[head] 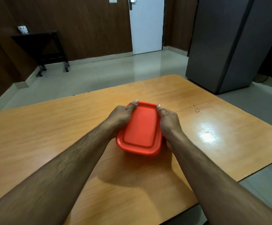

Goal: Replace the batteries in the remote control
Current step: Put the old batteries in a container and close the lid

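Note:
A red plastic box with its lid on (pixel 141 129) stands on the wooden table (pixel 213 111), a little ahead of me. My left hand (pixel 120 117) grips its left side, the thumb lying on the lid's far left corner. My right hand (pixel 168 120) grips the right side, its thumb on the far right corner. The fingers of both hands are hidden under and behind the box. No remote control and no batteries are in view; what the box holds is hidden.
The table's right edge runs near a tall grey cabinet (pixel 226 46). A few dark crumbs (pixel 195 109) lie on the table to the right. A dark side table (pixel 41 47) stands by the brown wall, and a white door (pixel 146 25) is beyond.

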